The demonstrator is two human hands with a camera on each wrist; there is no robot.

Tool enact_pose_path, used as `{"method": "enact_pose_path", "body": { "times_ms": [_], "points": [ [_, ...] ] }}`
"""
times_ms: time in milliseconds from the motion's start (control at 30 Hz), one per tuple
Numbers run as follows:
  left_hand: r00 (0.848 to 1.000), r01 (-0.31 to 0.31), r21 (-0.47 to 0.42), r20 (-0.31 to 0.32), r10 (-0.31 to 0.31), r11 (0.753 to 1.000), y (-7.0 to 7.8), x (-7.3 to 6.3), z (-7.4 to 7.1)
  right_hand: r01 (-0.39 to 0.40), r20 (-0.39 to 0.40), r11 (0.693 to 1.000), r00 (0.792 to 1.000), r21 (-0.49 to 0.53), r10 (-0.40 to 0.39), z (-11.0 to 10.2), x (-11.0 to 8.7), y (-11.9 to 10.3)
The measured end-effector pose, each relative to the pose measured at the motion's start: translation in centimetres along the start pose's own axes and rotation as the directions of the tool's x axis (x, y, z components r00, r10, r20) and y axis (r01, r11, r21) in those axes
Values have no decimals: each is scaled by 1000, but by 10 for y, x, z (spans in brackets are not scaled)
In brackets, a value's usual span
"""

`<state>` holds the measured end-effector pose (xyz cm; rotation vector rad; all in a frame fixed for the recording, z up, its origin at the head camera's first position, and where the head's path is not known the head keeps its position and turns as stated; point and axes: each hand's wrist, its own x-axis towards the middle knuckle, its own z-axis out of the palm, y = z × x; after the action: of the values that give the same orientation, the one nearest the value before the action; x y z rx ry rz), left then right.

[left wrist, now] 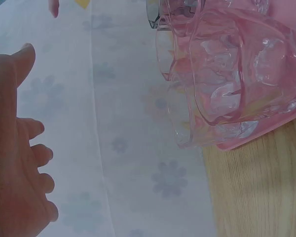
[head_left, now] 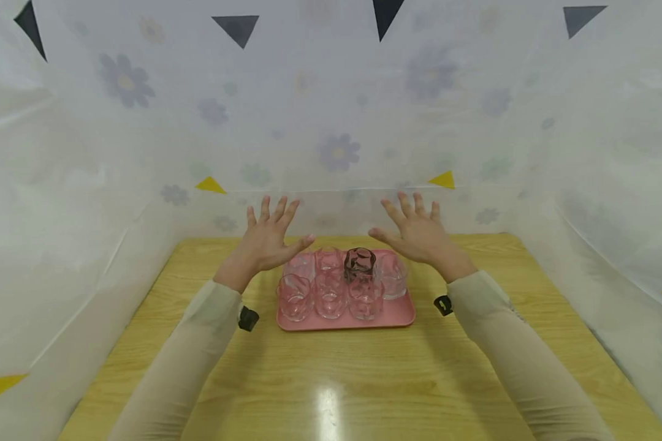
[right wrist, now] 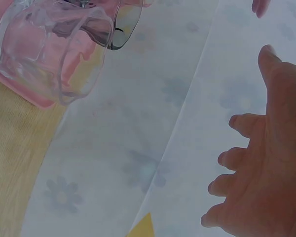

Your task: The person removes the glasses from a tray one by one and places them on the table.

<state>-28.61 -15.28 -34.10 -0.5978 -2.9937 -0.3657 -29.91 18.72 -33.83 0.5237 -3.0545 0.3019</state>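
Observation:
Both hands are raised over the far part of the table with fingers spread, holding nothing. My left hand (head_left: 269, 239) is above the left side of a pink tray (head_left: 397, 317), and my right hand (head_left: 419, 236) is above its right side. Several clear glass cups stand on the tray in two rows, among them a front left cup (head_left: 295, 299) and a back right cup (head_left: 393, 278). One dark-tinted cup (head_left: 360, 260) stands in the back row. In the left wrist view a clear cup (left wrist: 266, 64) shows close up, apart from the hand.
The tray rests on a wood-grain table (head_left: 309, 373). White curtains (head_left: 331, 110) with flower prints surround it at the back and both sides. Dark bands (head_left: 248, 319) are worn at both wrists, below beige sleeves (head_left: 198, 343).

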Motion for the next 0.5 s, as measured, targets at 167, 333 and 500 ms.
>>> {"method": "enact_pose_path", "body": {
  "times_ms": [167,333,500],
  "points": [
    [1000,1,-16,5,-1,1000,-1,-1,2,0,5,1000,1000,-14,0,1,0,-1],
    [1000,-3,-9,4,3,1000,-1,-1,3,5,3,1000,1000,-13,-5,1,-1,-2],
    [1000,-13,-30,10,13,999,0,-3,3,45,-13,999,999,-14,-45,6,-4,2]
  ]
}}
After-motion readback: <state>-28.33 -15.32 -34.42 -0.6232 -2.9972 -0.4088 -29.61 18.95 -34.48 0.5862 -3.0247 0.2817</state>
